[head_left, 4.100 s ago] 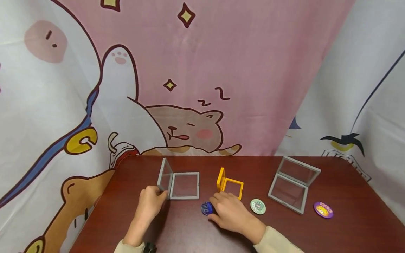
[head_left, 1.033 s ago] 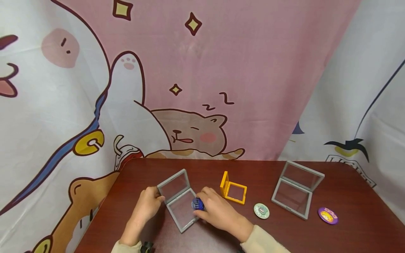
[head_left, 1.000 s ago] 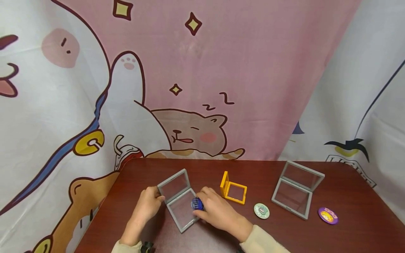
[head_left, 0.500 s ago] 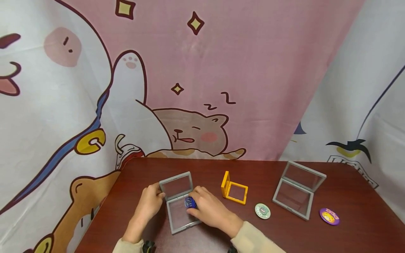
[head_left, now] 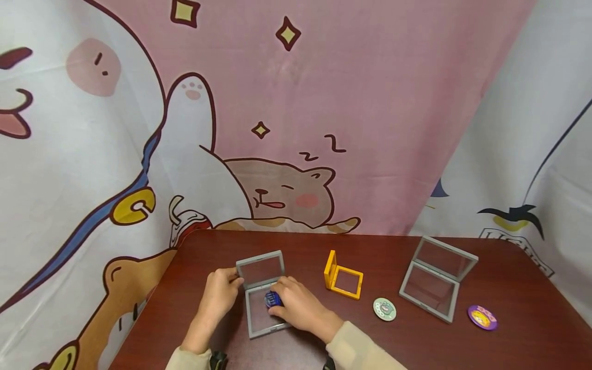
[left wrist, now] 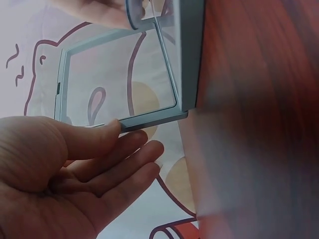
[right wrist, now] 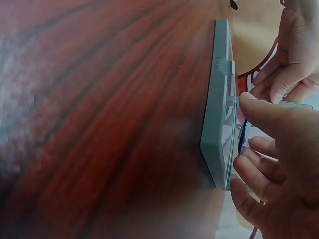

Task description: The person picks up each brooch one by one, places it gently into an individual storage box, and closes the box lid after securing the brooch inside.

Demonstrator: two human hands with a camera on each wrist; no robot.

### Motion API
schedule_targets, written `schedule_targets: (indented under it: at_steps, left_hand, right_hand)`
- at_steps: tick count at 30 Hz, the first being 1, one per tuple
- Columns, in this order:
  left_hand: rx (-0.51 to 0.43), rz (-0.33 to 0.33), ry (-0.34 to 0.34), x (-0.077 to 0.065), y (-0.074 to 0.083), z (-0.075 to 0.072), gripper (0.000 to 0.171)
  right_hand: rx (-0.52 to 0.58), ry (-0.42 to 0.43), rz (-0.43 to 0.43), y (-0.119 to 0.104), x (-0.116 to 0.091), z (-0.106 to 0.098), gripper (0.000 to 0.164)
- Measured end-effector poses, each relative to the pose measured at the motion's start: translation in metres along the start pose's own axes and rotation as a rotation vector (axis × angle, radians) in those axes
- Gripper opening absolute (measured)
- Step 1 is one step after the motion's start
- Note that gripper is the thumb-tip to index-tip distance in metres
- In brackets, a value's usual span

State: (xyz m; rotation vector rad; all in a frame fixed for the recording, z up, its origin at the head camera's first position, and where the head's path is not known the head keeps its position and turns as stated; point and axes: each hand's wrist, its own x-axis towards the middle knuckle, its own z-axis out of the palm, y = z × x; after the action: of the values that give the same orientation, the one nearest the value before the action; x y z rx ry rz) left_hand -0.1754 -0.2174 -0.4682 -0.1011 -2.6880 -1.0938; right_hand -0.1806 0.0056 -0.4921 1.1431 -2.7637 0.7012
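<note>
The left hand [head_left: 219,293] pinches the left edge of the raised lid of a grey frame [head_left: 269,331], thumb on one side and fingers on the other; the right hand [head_left: 300,306] is clamped on a blue badge [head_left: 273,299], held between thumb and fingers over the lower panel of that frame; whether the badge touches the panel I cannot tell. The two hands are apart, one at each side of the frame; its lower panel lies on the bench [head_left: 462,352], with the hinge on the far side.

To the right of these stands a small yellow frame [head_left: 330,271], its lid upright on the left; beyond it a green badge [head_left: 385,309] lies flat, near a second grey frame [head_left: 435,271] with its lid tilted back; a purple badge [head_left: 482,317] lies at the far right; behind the bench hangs a cartoon-printed cloth [head_left: 379,103].
</note>
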Motion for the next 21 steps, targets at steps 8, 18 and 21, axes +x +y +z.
schedule_targets:
  at_steps: [8,18,21]
  left_hand:
    - [-0.003,-0.009,0.014,0.001,0.0,0.001,0.013]
    - [-0.015,-0.019,-0.008,0.0,-0.001,-0.001,0.015]
    - [-0.017,-0.021,-0.008,0.001,-0.001,0.0,0.015]
  right_hand:
    - [-0.021,-0.034,-0.024,-0.004,0.004,-0.001,0.034]
    - [-0.114,-0.079,-0.033,-0.014,0.008,-0.002,0.029]
    - [-0.116,-0.076,-0.035,-0.013,0.007,-0.001,0.028]
